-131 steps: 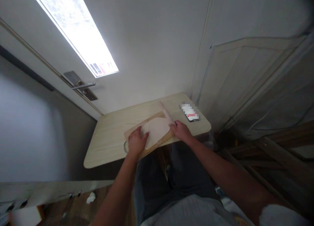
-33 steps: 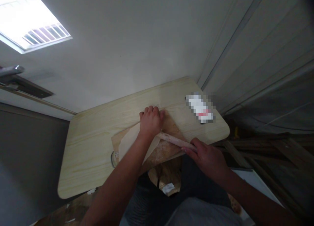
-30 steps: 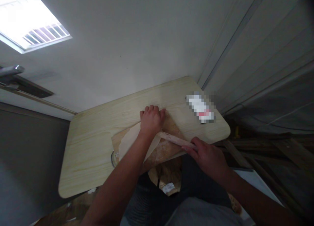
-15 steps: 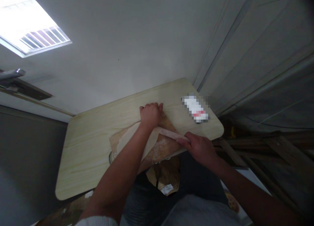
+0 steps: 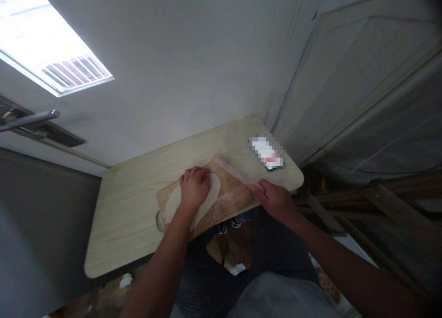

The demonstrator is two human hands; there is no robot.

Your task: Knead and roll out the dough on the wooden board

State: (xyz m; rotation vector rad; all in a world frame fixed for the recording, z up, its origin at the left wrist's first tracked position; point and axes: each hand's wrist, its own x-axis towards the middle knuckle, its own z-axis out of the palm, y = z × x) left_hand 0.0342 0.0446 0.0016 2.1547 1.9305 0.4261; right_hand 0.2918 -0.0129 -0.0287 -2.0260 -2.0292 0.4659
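Note:
A thin, pale sheet of rolled dough (image 5: 213,189) lies on a floured wooden cutting board (image 5: 238,193). My left hand (image 5: 195,186) rests on the dough near its far edge, fingers curled and closed on it; the fingertips are partly hidden. My right hand (image 5: 276,199) is wrapped around the near right end of a floury rolling pin (image 5: 233,169). The pin slants across the board's right side, apart from the dough, and its far end is free. A metal handle ring (image 5: 159,221) shows at the board's left end.
The board sits on a light wood-grain table (image 5: 127,207) against a white door with a lever handle (image 5: 31,120). A blurred-out phone-like object (image 5: 266,152) lies at the table's right end. White crumpled scraps (image 5: 126,279) are on the floor.
My left hand has let go of the rolling pin and moved left onto the dough. The pin has swung away from the dough, toward the board's right side, still in my right hand.

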